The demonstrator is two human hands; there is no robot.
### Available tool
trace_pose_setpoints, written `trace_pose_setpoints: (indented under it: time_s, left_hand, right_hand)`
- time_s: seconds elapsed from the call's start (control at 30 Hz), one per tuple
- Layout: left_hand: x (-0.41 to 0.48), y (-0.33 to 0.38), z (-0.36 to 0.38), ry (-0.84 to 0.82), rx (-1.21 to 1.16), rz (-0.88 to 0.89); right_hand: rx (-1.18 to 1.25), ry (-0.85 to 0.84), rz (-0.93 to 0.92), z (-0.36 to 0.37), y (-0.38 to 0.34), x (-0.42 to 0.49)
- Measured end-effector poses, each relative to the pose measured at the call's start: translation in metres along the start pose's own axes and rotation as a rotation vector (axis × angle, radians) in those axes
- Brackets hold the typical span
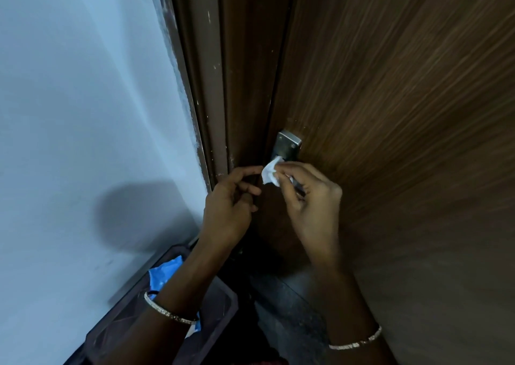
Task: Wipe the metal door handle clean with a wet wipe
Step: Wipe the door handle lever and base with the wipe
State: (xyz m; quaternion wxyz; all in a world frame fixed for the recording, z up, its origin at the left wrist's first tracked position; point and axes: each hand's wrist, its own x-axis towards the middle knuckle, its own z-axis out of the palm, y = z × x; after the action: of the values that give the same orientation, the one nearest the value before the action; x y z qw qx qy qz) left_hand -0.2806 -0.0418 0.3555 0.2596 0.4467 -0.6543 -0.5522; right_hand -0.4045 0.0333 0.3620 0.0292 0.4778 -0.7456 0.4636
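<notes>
One crumpled white wet wipe [269,173] is pinched by the right hand [312,197] against one grey metal door handle [288,145], the left hand [230,205] loosely curled, empty, just left.

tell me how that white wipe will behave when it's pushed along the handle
The wipe is crumpled in the right hand, so it is probably floppy and will fold rather than push stiffly. It looks small and thin, so likely very light. Against the smooth metal handle it may slide easily and bunch up.
</notes>
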Motion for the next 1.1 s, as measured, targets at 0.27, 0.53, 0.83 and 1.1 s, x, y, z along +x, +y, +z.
trace_pose_setpoints:
  time_s: [0.27,0.53,0.83,1.1]
  left_hand:
    - [-0.005,0.000,0.000,-0.028,-0.049,-0.015]
    - [-0.009,-0.001,0.001,-0.033,-0.058,-0.009]
    - [-0.025,-0.003,-0.001,-0.044,-0.120,-0.088]
    - [-0.047,-0.005,0.002,-0.077,-0.147,-0.139]
  right_hand:
    - [-0.120,-0.444,-0.081,-0.043,0.004,0.027]
    - [-0.044,-0.358,-0.069,-0.060,0.015,0.003]
    - [-0.097,-0.042,-0.115,-0.050,0.028,-0.039]
    - [0.140,0.256,0.146,-0.035,0.023,-0.064]
